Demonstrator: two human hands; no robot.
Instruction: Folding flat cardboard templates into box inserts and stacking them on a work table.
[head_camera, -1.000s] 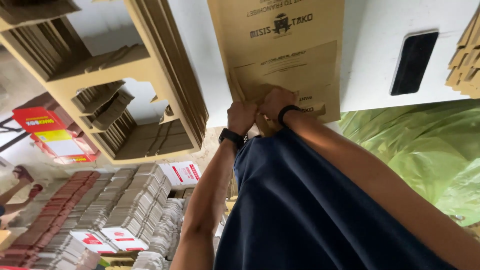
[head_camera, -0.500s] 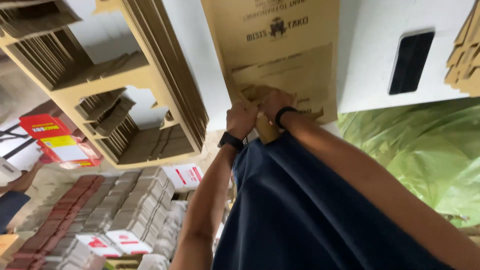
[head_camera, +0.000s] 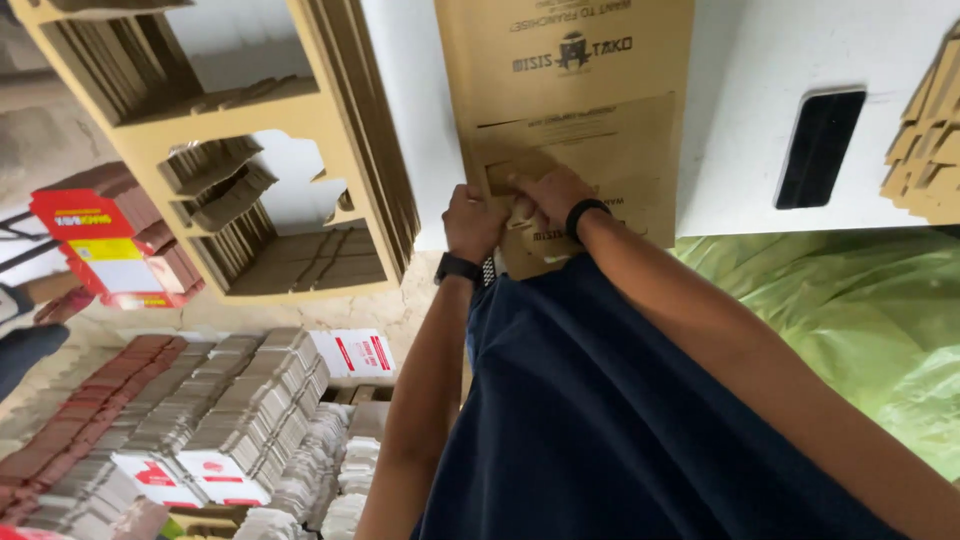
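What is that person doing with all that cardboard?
A person is pressing both hands on a flat brown cardboard box blank lying on a white table. The left hand and right hand sit close together at the blank's near edge, on its folded flaps. A black phone lies on the table to the right. Tall stacks of cut cardboard stand to the left, with more flat boxes piled on the floor.

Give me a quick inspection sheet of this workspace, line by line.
Surface: white table, partly bare.
Job's things: flat brown cardboard blank, printed, at the table's near edge.
Clutter: black phone; stacked cardboard blanks; smaller stack.
Grippers: left hand and right hand press on the blank's lower flap; a dark band on each wrist.
Cables: nothing seen.
Surroundings: rows of folded boxes on the floor; green plastic sheet.
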